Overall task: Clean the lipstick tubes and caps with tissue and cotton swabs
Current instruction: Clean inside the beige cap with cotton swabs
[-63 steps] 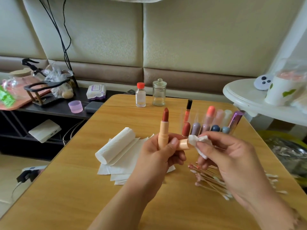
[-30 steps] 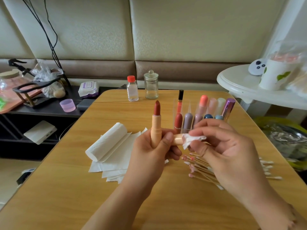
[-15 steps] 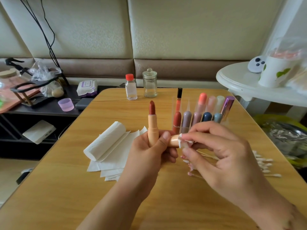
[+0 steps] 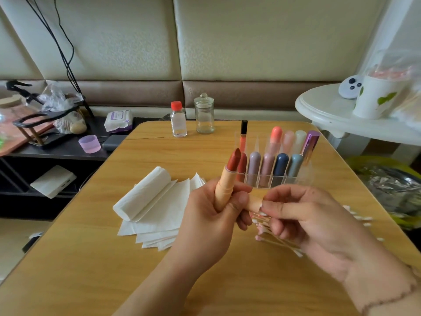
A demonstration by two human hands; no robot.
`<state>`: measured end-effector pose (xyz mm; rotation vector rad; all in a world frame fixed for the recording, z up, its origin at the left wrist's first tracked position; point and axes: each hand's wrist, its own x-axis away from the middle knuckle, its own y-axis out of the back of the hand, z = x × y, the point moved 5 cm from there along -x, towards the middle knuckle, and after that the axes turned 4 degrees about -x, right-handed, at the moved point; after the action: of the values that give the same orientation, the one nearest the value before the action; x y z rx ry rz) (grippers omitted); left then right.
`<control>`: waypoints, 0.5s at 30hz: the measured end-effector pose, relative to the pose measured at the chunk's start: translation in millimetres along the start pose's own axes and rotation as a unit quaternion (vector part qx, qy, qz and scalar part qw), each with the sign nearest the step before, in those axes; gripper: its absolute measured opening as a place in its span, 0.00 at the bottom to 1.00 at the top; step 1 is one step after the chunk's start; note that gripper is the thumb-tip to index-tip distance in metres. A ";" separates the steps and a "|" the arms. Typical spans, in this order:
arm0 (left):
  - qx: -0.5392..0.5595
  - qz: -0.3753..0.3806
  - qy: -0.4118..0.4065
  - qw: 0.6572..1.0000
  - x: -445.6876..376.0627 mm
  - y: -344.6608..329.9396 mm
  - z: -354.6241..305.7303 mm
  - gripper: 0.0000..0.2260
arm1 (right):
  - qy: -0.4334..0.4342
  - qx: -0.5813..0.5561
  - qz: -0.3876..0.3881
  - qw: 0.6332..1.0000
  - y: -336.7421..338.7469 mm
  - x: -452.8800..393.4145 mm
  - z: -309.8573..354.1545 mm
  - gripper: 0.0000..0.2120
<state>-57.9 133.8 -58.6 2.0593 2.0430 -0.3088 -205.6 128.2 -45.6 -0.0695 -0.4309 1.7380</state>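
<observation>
My left hand point(image 4: 205, 215) grips a peach lipstick tube point(image 4: 224, 190) with its dark red bullet up and tilted right. The same hand holds the matching peach cap point(image 4: 253, 203) sideways between its fingers, mouth towards the right. At the cap's mouth, my right hand point(image 4: 307, 217) pinches a small piece of tissue point(image 4: 261, 205); only a white sliver shows. A tissue roll on flat sheets point(image 4: 159, 201) lies to the left. Cotton swabs point(image 4: 280, 242) lie under my right hand.
A clear organiser point(image 4: 278, 165) with several lipsticks stands behind my hands. A red-capped bottle point(image 4: 178, 120) and a glass jar point(image 4: 204, 115) stand at the wooden table's far edge. A white round table point(image 4: 330, 115) and a lined bin point(image 4: 391, 185) are to the right.
The tissue piece that stuck out of the cap has gone almost fully into it, with my right fingertips closing on the cap's mouth. The lipstick has tilted to the right.
</observation>
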 end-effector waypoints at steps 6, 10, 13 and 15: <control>0.031 -0.059 0.084 0.994 -4.2 8.7 12.2 0.06 | 0.286 0.317 -0.057 0.903 -2.5 10.5 6.9 0.07; 0.050 -0.052 0.088 0.994 -4.1 9.5 13.5 0.07 | 0.426 0.480 -0.025 0.767 -10.0 14.1 8.3 0.02; 0.026 -0.042 0.059 0.997 -4.2 8.0 9.5 0.05 | 0.411 0.494 -0.033 0.766 -11.0 11.4 8.1 0.08; 0.005 -0.034 0.032 0.999 -4.2 6.3 5.8 0.04 | 0.379 0.462 -0.037 0.801 -11.3 12.2 7.8 0.08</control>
<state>-51.6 127.9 -62.8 2.0351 2.1562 -0.2675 -199.9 139.7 -32.5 -0.0349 1.0032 1.5183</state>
